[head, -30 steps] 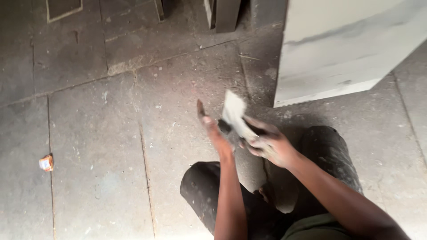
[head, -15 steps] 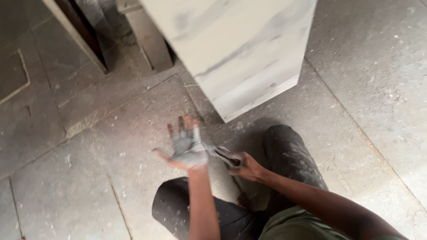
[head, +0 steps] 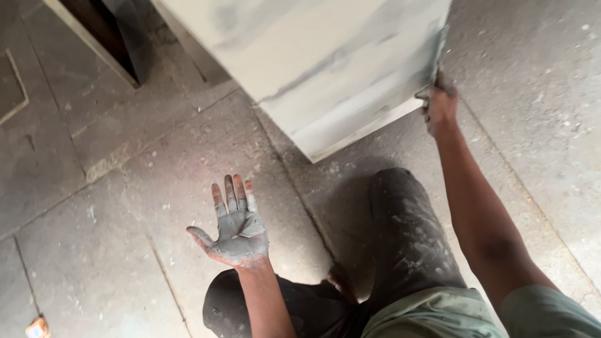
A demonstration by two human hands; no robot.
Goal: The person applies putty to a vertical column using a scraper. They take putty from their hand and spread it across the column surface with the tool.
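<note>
Right hand point(head: 438, 106), upper right of frame, grasping a putty blade point(head: 440, 47) against the pale cabinet point(head: 313, 69); left hand point(head: 236, 228), lower centre, released, palm grey-coated.

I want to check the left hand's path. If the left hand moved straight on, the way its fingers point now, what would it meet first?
The left hand is open and empty, fingers pointing up the picture. Bare floor lies ahead, then probably the pale cabinet; depth is unclear.
</note>
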